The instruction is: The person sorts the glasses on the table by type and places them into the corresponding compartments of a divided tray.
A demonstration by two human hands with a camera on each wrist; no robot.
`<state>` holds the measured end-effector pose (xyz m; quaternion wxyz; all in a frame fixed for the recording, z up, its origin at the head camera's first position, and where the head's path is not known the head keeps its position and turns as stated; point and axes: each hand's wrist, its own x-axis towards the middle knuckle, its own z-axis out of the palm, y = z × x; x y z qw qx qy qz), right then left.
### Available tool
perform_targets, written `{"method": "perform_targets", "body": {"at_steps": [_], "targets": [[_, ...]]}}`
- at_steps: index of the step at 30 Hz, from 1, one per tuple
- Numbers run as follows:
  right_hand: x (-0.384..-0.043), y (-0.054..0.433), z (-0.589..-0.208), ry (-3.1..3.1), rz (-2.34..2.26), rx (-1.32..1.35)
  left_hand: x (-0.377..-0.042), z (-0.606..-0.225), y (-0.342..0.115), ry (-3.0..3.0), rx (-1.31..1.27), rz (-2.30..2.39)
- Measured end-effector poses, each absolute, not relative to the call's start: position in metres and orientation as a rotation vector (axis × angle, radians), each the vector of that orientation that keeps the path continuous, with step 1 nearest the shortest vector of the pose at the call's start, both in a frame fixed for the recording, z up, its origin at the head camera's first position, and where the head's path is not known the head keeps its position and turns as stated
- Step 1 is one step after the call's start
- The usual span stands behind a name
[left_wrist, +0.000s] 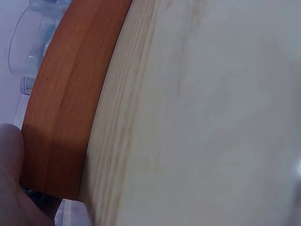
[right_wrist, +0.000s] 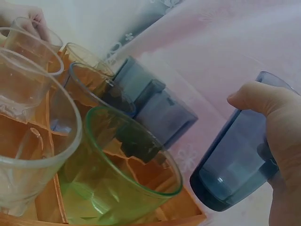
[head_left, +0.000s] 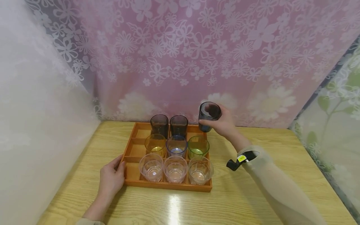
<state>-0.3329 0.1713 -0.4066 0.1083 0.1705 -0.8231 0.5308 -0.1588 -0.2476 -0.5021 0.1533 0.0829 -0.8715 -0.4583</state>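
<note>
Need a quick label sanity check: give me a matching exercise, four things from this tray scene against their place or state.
Things:
1. dark cup
2. green cup
3. yellow cup
4. left hand

Places or states:
A. middle row of the tray, left
B. held in the air by the right hand
C. resting on the tray's front left corner
D. middle row, right

Pairs: 1-B, 2-D, 3-A, 4-C

A tray sits on the surface, with eight cups standing in its compartments. The left hand rests at its left edge. The right hand holds a ninth cup above the tray's back right corner.
</note>
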Motion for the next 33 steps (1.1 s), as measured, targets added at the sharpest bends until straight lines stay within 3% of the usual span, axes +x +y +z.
{"method": "perform_targets", "body": {"at_steps": [33], "targets": [[-0.351, 0.153, -0.454, -2.571, 1.706, 0.707, -0.159, -0.501, -0.248, -2.511, 0.259, -1.328]]}}
